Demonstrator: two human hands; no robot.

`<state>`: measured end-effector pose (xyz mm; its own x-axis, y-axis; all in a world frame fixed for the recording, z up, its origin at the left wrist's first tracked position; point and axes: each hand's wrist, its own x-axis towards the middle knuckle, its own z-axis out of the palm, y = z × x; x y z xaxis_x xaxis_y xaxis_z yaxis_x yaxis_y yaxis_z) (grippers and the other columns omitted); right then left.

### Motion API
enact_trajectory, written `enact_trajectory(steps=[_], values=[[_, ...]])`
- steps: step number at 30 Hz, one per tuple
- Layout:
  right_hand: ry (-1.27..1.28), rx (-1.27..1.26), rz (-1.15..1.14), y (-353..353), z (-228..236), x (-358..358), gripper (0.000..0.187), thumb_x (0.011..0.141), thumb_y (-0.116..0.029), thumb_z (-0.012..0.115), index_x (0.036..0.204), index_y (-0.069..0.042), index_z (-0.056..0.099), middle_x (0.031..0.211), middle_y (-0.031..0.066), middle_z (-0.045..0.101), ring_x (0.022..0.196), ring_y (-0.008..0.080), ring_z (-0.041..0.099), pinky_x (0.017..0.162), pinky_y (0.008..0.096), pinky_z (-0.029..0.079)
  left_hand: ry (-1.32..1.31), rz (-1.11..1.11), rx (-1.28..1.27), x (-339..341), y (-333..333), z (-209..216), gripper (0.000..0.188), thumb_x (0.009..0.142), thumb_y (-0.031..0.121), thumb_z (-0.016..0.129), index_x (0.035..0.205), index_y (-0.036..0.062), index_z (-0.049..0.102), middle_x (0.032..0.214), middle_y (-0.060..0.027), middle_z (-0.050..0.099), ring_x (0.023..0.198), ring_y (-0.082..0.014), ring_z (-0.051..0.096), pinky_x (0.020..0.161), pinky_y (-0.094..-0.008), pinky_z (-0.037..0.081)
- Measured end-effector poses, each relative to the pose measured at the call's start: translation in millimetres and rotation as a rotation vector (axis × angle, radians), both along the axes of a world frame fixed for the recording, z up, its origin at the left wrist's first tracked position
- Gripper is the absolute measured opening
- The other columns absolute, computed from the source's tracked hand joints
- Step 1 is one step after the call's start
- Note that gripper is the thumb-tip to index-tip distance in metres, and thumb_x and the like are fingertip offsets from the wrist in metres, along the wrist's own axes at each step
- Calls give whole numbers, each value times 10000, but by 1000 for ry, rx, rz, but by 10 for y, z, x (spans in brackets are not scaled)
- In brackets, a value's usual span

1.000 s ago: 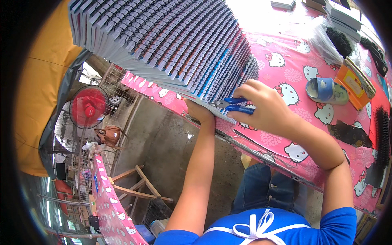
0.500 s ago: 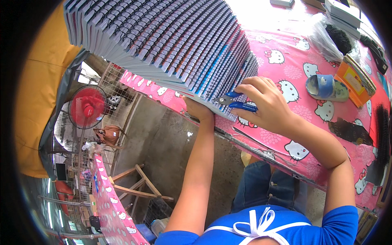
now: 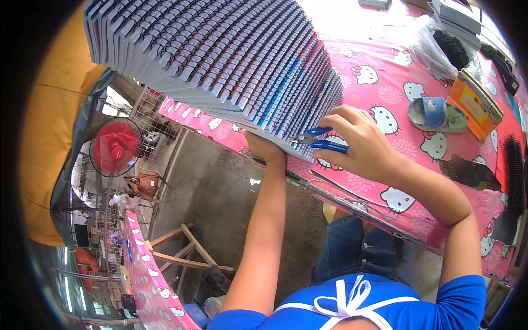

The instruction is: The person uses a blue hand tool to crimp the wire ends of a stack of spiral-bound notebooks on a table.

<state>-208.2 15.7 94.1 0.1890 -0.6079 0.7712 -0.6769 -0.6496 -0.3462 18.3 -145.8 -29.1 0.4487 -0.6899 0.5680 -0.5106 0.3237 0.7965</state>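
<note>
A tall stack of spiral-bound notebooks [image 3: 220,66] stands at the table's near edge, its black wire spines facing me. My right hand [image 3: 363,143] grips blue-handled cutting pliers [image 3: 324,141], the fingers around both handles. Their small metal jaws are against the wire at the corner of the lower notebooks; whether they bite on it I cannot make out. My left hand [image 3: 265,147] reaches under the overhanging side of the stack, touching the lower notebooks. The fingers of that hand are mostly hidden behind the stack.
The pink patterned tablecloth [image 3: 393,96] is torn at right. On it lie a blue-and-green slipper [image 3: 434,114], an orange box [image 3: 476,107], a plastic bag [image 3: 429,47] and black wire coils [image 3: 514,176]. Left of the table are a red fan [image 3: 115,147] and a wooden stand [image 3: 192,250].
Hardly anything differs. The whole view has shifted slightly, and the pliers stay at the corner of the stack with their handles a little further apart.
</note>
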Motion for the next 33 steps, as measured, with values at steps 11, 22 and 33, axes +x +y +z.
enact_trajectory(steps=[11,22,33], values=[[-210,244,209,-83,-63,-117,351,713,-271,771,919,-31,618,873,123,585,770,285,612,677,348,499,-108,41,130,-126,151,215,459,938,345,399,1037,-75,557,980,-229,645,848,-342,629,745,-445,479],[-688,1388,421,-222,220,-97,361,810,-306,728,921,26,640,759,88,652,630,177,614,619,322,504,-61,30,68,-51,74,120,374,916,312,472,1024,-35,563,965,-174,658,835,-297,642,718,-414,493],[6,11,-10,-106,-143,2,420,705,-277,764,1016,-56,588,988,111,555,923,283,549,841,390,415,271,-95,110,-269,256,378,332,911,281,513,1073,-5,558,979,-126,675,817,-255,656,692,-395,519]])
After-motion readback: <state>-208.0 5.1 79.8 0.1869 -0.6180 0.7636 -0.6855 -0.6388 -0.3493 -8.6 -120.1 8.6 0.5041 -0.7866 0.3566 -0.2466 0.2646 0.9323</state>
